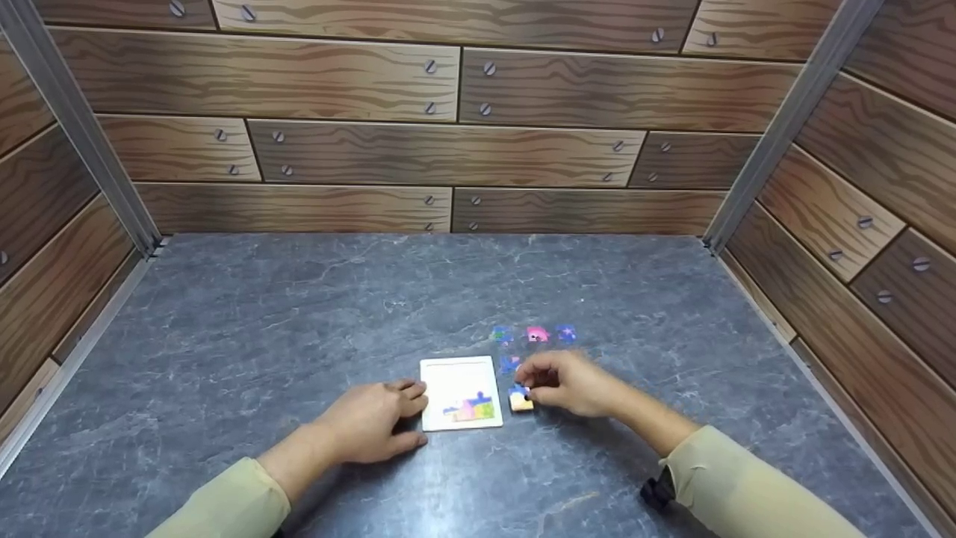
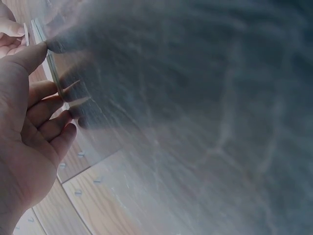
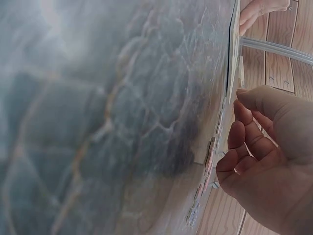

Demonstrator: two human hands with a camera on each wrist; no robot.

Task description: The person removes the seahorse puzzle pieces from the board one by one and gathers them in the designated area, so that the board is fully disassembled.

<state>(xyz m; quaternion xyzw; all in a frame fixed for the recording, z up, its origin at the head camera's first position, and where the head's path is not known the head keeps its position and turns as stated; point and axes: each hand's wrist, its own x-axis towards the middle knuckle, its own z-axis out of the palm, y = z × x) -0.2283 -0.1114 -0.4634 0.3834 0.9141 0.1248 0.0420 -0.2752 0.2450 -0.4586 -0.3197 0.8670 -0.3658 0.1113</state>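
Note:
A white puzzle tray (image 1: pixel 454 377) lies on the table, with a few joined colourful pieces (image 1: pixel 472 409) in its lower right part. At the tray's left edge rests my left hand (image 1: pixel 377 420), its fingertips and thumb touching the side; the left wrist view shows this hand (image 2: pixel 34 112) along the thin edge. Just right of the tray, my right hand (image 1: pixel 573 385) pinches a yellow, white and blue puzzle piece (image 1: pixel 520 402) between thumb and fingers. The piece's edge (image 3: pixel 241 67) shows by the thumb in the right wrist view.
Loose puzzle pieces lie beyond the right hand: a pink one (image 1: pixel 537 334), a blue one with a star (image 1: pixel 567 333), a blue-green one (image 1: pixel 503 335) and a blue one (image 1: pixel 510 364) beside the fingers. Wood-patterned walls (image 1: pixel 351 153) enclose the grey marbled table (image 1: pixel 299 314).

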